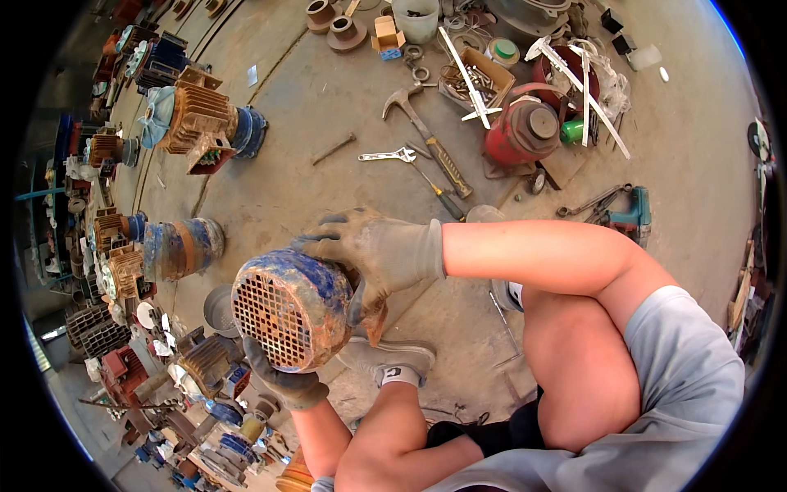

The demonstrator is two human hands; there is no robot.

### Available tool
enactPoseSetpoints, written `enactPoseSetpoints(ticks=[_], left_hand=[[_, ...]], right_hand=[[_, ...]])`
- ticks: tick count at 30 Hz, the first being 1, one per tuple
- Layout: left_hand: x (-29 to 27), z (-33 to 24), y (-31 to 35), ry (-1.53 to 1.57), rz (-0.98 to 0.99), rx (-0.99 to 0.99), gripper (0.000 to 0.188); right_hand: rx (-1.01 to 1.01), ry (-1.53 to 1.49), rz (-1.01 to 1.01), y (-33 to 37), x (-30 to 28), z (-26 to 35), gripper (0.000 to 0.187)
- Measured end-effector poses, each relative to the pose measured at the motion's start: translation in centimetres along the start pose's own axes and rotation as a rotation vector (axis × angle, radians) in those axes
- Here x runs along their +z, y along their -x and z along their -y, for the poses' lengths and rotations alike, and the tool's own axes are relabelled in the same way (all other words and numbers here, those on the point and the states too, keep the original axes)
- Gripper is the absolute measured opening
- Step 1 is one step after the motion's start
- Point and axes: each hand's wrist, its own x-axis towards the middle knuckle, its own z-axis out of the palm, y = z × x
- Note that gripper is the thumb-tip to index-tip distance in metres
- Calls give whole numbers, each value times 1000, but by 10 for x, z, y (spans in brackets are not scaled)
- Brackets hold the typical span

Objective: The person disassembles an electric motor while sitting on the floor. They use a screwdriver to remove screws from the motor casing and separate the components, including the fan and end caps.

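A rusty motor fan cover (273,312) with chipped blue paint is held off the floor between my two gloved hands. Its round, square-holed grille faces left and toward me. My left hand (287,379) is closed round the lower rim, its fingertips against the grille's edge. From the far side, my right hand (373,246) grips the cover's blue back part, thumb bent down along it. A brown rusty piece (374,321) shows below that thumb; whether it belongs to the cover I cannot tell. The inside of the cover is hidden.
Beyond my hands lie a claw hammer (430,135), an adjustable wrench (387,155) and a screwdriver (441,195). Farther right are a red jack (512,139), calipers (574,78) and a teal power tool (635,215). Rusty motors (193,115) and several parts line the left.
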Motion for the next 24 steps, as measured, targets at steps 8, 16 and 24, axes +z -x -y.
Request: enactPoseSetpoints(ticks=[8,16,24], left_hand=[[-9,12,-4,121,-89,-65,67],[-15,13,-2,85,-38,-62,70],[-15,14,-6,128,-36,-73,70]], right_hand=[[-55,-159,17,3,14,-20,139],[-29,-202,29,7,11,-20,136],[47,-334,136,-1,4,-18,122]])
